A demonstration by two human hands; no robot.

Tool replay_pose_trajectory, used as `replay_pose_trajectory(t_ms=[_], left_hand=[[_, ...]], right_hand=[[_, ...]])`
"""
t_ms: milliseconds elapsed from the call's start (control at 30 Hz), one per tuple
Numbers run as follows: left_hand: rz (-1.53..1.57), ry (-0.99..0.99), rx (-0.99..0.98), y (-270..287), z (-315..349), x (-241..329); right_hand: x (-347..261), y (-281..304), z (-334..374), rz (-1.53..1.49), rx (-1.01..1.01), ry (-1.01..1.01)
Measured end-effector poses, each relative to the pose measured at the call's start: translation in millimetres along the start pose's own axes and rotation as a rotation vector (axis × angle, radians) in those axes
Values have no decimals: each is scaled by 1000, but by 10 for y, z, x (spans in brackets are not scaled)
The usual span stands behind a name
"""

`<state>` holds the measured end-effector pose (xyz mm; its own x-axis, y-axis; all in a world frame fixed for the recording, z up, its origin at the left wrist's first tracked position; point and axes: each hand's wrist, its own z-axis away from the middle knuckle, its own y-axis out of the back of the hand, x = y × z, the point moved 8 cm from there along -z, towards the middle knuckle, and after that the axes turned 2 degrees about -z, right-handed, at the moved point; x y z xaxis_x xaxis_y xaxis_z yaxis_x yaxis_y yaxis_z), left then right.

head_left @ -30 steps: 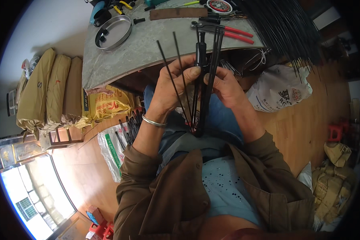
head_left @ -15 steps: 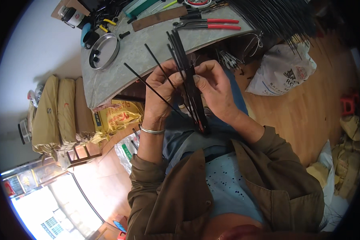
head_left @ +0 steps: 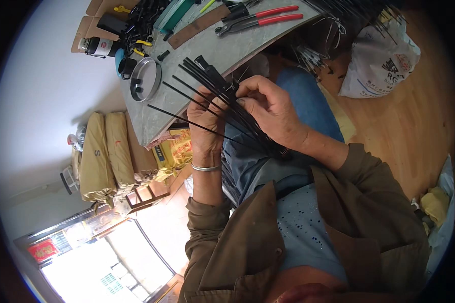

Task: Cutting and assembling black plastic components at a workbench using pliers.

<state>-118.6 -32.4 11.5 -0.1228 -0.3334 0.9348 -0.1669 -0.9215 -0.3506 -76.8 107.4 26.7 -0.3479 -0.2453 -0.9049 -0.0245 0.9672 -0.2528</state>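
Black rod bundle point(head_left: 248, 120), above the lap point(head_left: 250, 169), has tilted from twelve o'clock toward half past ten, left hand point(head_left: 206, 123) curled around it and right hand point(head_left: 275, 112) pinching its side, which probably makes that side easier to reach.

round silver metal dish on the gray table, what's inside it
Inside the round silver metal dish are small black pieces, toward its left side. The dish floor beneath them is covered; their exact shapes are too small to tell.
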Motion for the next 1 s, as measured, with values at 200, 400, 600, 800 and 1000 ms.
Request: replay_pose_trajectory(t_ms=[200, 400, 600, 800, 1000], left_hand=[[84, -26, -54, -51, 51, 43], [27, -35, -10, -26, 76, 45], [30, -35, 17, -55, 96, 77], [8, -27, -28, -35, 98, 77], [20, 1, 2, 11, 120, 44]], right_hand=[[-55, -2, 4, 145, -53, 49], [129, 61, -6, -95, 75, -217], [126, 53, -46, 9, 7, -218], [94, 42, -40, 30, -29, -256], [53, 49, -19, 75, -16, -214]])
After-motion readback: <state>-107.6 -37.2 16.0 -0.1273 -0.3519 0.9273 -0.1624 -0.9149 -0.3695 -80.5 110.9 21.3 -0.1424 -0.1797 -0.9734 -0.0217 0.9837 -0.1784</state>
